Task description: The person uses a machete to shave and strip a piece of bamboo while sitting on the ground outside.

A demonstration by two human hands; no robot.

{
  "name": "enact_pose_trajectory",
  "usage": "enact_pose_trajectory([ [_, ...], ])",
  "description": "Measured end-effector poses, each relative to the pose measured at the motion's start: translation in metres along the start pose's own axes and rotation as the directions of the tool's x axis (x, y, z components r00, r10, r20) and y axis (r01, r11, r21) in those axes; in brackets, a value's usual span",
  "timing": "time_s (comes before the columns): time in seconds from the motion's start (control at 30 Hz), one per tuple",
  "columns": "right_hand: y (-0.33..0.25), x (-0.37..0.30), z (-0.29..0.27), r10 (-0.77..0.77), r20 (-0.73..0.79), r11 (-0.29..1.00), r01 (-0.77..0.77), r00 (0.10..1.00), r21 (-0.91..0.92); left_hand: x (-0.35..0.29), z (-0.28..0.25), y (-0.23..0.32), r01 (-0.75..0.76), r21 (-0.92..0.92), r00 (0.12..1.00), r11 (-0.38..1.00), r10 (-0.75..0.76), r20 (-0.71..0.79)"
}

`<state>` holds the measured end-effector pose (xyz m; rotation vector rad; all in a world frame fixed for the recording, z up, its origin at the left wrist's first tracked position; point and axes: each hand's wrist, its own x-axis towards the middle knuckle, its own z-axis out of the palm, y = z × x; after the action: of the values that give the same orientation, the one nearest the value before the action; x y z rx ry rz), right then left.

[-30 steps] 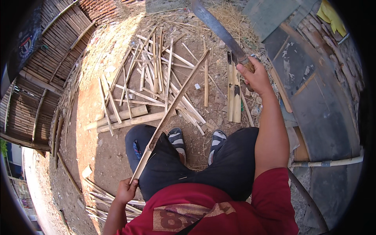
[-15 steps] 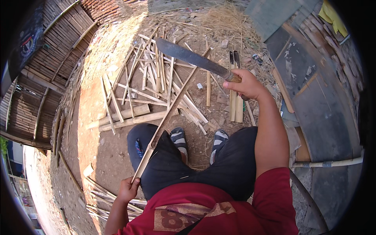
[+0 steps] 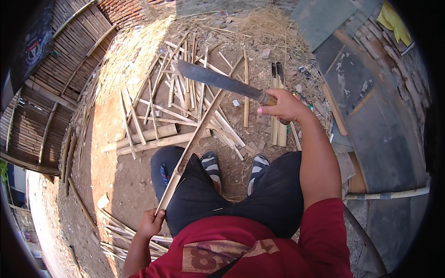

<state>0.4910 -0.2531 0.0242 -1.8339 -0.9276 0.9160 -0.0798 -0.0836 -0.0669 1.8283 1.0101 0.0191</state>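
Here's your long, pale tan split bamboo strip (image 3: pixel 202 126), hollowed like a shallow trough, with a knobbly joint crossing its lower part. It slants up and away past your left thigh in dark trousers (image 3: pixel 204 192), its far part over the pile of pale bamboo pieces (image 3: pixel 200 102) on the brown dirt ground (image 3: pixel 134 180). Your left hand (image 3: pixel 151 223) is low by your hip, fingers gripping the near end. Your right hand (image 3: pixel 286 107) is out front, arm extended, fingers wrapped round the brown handle of a broad dark-metal machete (image 3: pixel 222 82), its blade pointing left across the strip's upper part; contact, you can't tell.
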Motion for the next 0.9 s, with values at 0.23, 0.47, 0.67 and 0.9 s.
enact_pose_trajectory([
  [0.23, 0.004, 0.002, -0.009, 0.059, -0.173, 0.992, -0.039, 0.983, 0.119, 0.008, -0.013, -0.014, 0.119, -0.117, 0.986, 0.986, -0.103, 0.128],
  [0.47, 0.007, 0.008, -0.004, 0.069, -0.086, 0.996, -0.063, 0.994, 0.07, 0.015, -0.023, -0.001, 0.236, -0.179, 0.945, 0.955, -0.183, 0.27],
  [0.67, 0.003, 0.01, 0.014, -0.016, 0.018, 0.994, 0.018, 1.0, -0.109, 0.012, -0.026, -0.005, 0.244, -0.182, 0.942, 0.953, -0.188, 0.279],
  [0.9, 0.004, 0.012, 0.019, 0.031, 0.1, 0.989, -0.017, 0.995, -0.146, 0.014, -0.02, -0.001, 0.242, -0.194, 0.947, 0.951, -0.187, 0.261],
])
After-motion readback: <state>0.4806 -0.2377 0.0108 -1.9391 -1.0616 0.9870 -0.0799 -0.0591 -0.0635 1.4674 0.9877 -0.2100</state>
